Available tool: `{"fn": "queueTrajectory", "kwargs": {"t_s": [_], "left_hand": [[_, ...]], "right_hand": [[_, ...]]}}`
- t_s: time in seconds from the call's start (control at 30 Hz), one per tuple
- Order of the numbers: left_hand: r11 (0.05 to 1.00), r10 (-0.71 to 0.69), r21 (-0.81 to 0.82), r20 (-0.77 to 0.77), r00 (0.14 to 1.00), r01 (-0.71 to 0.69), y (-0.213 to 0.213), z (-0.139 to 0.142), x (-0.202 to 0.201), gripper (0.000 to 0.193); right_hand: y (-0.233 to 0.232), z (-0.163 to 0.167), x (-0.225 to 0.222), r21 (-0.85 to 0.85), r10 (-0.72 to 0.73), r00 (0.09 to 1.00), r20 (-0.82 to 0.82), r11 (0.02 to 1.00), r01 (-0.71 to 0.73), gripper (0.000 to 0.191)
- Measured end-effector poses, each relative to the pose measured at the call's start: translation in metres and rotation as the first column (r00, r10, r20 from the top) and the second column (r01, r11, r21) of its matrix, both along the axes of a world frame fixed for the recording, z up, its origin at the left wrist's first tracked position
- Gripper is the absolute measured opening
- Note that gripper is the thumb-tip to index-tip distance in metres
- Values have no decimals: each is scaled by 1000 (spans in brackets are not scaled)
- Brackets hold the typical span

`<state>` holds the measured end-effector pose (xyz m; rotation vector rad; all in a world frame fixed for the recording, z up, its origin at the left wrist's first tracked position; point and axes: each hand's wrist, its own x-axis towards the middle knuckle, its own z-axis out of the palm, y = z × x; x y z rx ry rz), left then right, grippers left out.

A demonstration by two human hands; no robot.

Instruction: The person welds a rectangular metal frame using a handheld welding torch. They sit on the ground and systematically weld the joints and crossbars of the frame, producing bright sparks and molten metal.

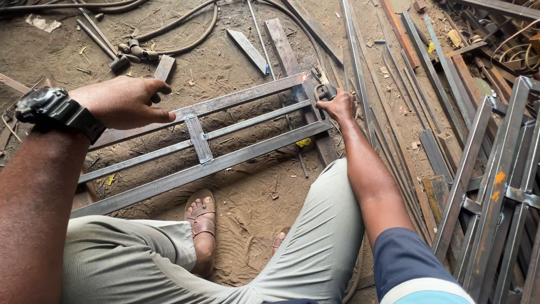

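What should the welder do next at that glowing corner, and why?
Probably keep the rod tip on that joint a moment longer. The right hand holds the electrode holder at the frame corner, where a spark glows. The left hand rests on the top bar, steadying it. The other corners look untouched, though that is hard to judge.

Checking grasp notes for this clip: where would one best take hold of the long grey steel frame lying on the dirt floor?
Probably at the near long rail of the grey steel frame, from above on the person's side. It is flat, bare and unobstructed. The far right corner sparks at the welding holder in the right hand, so it is likely hot. The left hand already rests on the far rail.
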<state>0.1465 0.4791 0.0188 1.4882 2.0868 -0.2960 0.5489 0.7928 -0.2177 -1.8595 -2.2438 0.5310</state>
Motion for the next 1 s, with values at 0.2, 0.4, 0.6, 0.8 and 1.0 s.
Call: {"fn": "queueTrajectory", "kwargs": {"t_s": [0.2, 0.4, 0.6, 0.8, 1.0], "left_hand": [[1000, -11, 0, 6, 1000, 11, 1, 1, 1, 79], [1000, -10, 3, 2, 1000, 10, 2, 2, 0, 80], [1000, -12, 2, -8, 1000, 12, 1, 0, -2, 79], [999, -32, 6, -15, 999, 32, 1, -3, -4, 80], [999, -37, 20, 7, 999, 37, 0, -8, -7, 79]], "right_hand": [[1, -1, -1, 11, 28, 1000, 1, 1000, -28, 73], [3, -3, -1, -2, 7, 999, 47, 1000, -7, 74], [4, -6, -1, -17, 11, 999, 41, 1000, -10, 78], [5, -7, 0, -79, -13, 999, 30, 997, 15, 71], [3, -5, 1, -37, 17, 997, 71, 999, -14, 77]]}}
